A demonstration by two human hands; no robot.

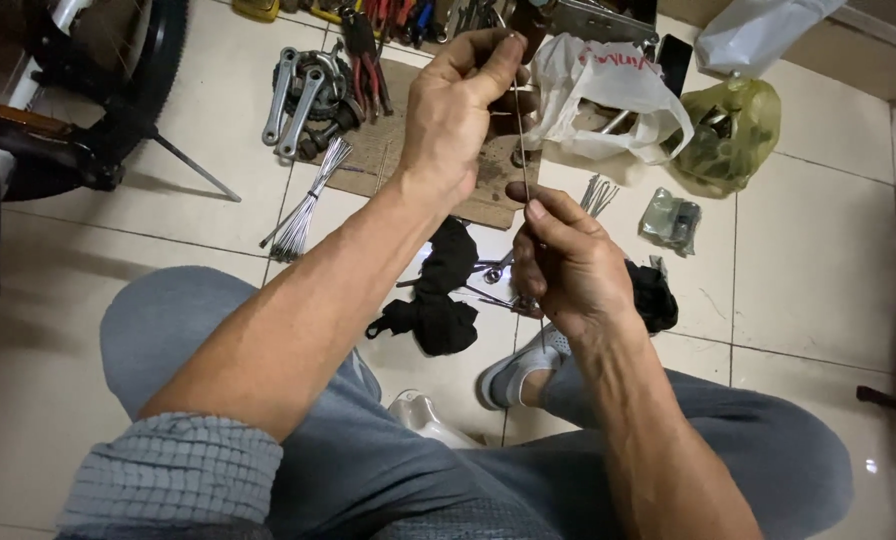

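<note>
The left hand (453,110) pinches the top of a thin spoke (521,140) and the right hand (566,262) grips its lower part, held above the floor; too much pressure could bend it.

Single head-worn view (no second camera), looking steeply down, close over the hands (508,180) toward the floor (808,260).

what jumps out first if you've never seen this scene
Two hands hold a thin metal spoke upright at centre: the left hand pinches its top, the right hand grips lower down. Behind them on the tiled floor lie a bundle of spokes, crank arms and a white plastic bag.
</note>
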